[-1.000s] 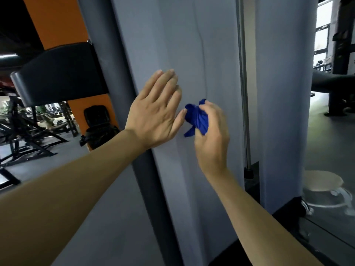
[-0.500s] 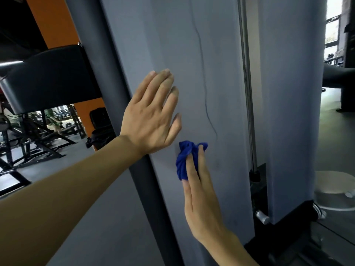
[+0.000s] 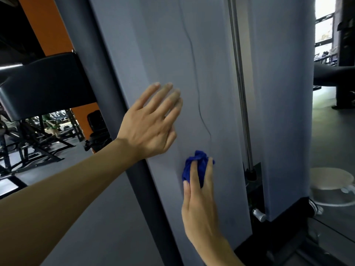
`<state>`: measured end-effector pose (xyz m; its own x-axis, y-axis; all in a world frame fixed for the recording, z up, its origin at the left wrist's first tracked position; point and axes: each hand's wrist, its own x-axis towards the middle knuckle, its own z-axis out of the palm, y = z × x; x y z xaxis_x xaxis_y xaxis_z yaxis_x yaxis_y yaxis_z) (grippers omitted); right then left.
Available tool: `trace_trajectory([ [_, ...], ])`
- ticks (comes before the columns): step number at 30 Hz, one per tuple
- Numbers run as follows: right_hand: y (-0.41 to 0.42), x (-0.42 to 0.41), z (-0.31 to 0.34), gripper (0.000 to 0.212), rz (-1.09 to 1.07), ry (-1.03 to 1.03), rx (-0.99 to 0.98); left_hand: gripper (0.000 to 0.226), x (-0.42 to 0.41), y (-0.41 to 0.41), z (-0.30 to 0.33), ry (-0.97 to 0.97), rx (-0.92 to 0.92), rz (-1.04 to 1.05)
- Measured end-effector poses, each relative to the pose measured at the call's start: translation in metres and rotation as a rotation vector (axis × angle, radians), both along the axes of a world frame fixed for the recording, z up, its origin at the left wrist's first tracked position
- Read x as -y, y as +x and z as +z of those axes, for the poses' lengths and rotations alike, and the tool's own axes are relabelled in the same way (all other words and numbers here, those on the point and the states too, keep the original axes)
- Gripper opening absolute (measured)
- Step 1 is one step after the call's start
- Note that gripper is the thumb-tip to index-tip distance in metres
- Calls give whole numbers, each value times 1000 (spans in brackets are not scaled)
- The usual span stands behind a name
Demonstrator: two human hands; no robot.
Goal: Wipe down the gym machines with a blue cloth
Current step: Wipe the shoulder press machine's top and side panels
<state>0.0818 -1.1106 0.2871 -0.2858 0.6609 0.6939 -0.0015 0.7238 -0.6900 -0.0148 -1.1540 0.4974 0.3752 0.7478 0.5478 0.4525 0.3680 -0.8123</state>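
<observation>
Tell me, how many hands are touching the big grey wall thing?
2. The left hand lies flat on the grey panel, higher up. The right hand is lower, pressing a bunched blue cloth against the panel with straight fingers.

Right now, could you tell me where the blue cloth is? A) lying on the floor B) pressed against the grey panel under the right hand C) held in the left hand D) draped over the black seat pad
B: the right hand presses the blue cloth flat-fingered against the grey panel.

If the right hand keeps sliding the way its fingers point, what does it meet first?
Nothing nearby: the right hand, pressing the blue cloth, points up the grey panel; further along, probably the thin dark line.
</observation>
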Motion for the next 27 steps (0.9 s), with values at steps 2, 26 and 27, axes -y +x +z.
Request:
trace_trajectory([
  [2,-6,-9,35,55,71,29,-56,62,-2,0,-3,-91,-49,15],
  [26,-2,-42,9,56,-38,-112,-223,66,-11,-3,-24,-166,-57,-12],
  [27,-4,-49,30,58,14,-119,-232,65,-11,-3,-24,-164,-59,-19],
])
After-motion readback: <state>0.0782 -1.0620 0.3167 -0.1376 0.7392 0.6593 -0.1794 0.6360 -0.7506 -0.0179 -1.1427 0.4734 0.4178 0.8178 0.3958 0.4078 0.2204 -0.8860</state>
